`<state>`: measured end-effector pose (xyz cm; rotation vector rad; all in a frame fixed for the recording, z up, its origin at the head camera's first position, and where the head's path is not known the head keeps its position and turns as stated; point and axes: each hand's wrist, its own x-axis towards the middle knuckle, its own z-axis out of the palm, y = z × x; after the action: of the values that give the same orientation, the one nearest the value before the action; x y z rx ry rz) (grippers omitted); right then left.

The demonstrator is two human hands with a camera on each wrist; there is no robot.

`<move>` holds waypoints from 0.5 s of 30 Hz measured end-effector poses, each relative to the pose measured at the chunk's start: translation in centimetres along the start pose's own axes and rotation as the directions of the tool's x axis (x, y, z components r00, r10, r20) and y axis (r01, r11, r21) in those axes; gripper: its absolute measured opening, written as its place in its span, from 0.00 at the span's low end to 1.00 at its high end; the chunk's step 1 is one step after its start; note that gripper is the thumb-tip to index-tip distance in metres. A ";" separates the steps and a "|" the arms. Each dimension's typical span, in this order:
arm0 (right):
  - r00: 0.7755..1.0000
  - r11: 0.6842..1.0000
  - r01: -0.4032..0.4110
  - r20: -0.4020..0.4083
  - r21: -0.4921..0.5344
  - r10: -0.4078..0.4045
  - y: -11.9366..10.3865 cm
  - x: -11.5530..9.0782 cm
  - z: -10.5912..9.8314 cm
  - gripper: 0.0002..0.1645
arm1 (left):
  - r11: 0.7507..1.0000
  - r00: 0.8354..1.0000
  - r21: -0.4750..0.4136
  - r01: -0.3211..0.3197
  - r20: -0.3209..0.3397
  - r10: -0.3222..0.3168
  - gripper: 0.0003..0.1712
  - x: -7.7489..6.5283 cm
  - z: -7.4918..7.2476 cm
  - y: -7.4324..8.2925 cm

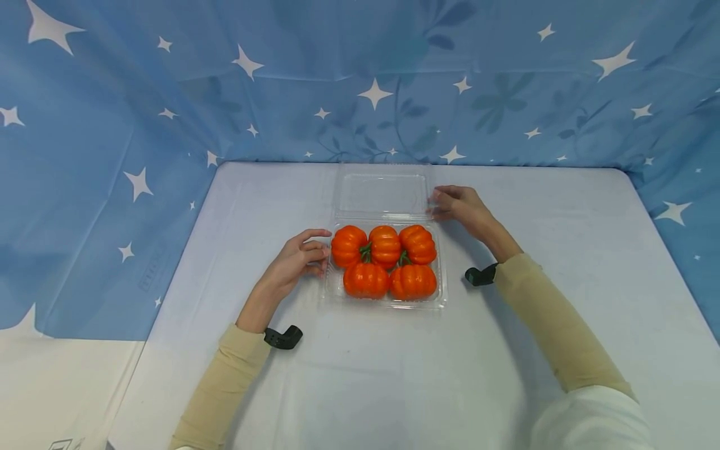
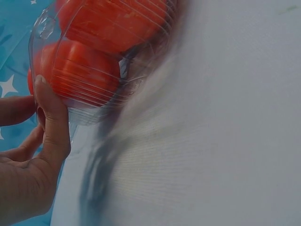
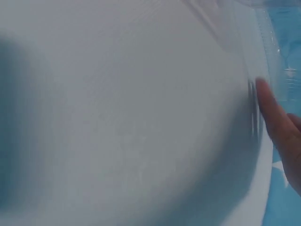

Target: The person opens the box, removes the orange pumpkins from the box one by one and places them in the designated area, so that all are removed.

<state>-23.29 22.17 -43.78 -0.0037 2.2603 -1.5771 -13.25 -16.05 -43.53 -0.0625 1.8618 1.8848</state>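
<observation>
Clear container (image 1: 394, 304) mid-tabletop (image 1: 360, 375), base's long axis left-right. Lid (image 1: 385, 190) open, pointing away toward blue starred curtain (image 1: 374, 44). Five orange pumpkins (image 1: 385, 247) sit in base, two rows, green stems inward. Left hand (image 1: 295, 259) pinches base's left rim; right hand (image 1: 458, 205) at lid's right edge, can't tell whether gripping.

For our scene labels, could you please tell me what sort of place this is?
Probably a makeshift recording booth: a blue star-patterned curtain hangs behind a white rectangular table, and a black device sits on each wrist.
</observation>
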 end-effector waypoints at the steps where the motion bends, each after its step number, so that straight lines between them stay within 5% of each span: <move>1: 1.000 0.999 -0.005 -0.005 -0.034 0.005 -0.1 -0.1 0.0 0.39 | 1.000 1.000 -0.002 0.001 0.000 -0.001 0.27 0.0 0.0 0.0; 4: 1.000 0.977 0.015 -0.022 -0.214 -0.020 -0.5 -0.8 -0.1 0.39 | 1.000 1.000 -0.005 0.003 -0.001 -0.003 0.27 0.0 0.0 0.0; 8: 0.996 0.891 0.060 -0.034 -0.450 -0.085 -1.2 -1.9 0.0 0.38 | 1.000 1.000 -0.016 0.013 -0.005 -0.013 0.26 0.1 0.0 0.1; 15: 0.992 0.830 0.109 0.001 -0.546 -0.129 -2.3 -4.0 0.1 0.37 | 1.000 1.000 -0.013 0.007 0.012 -0.007 0.26 0.0 -0.1 0.1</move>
<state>-20.00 22.12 -40.53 -0.2778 2.7054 -0.9284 -13.35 -16.14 -43.45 -0.0621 1.8389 1.8892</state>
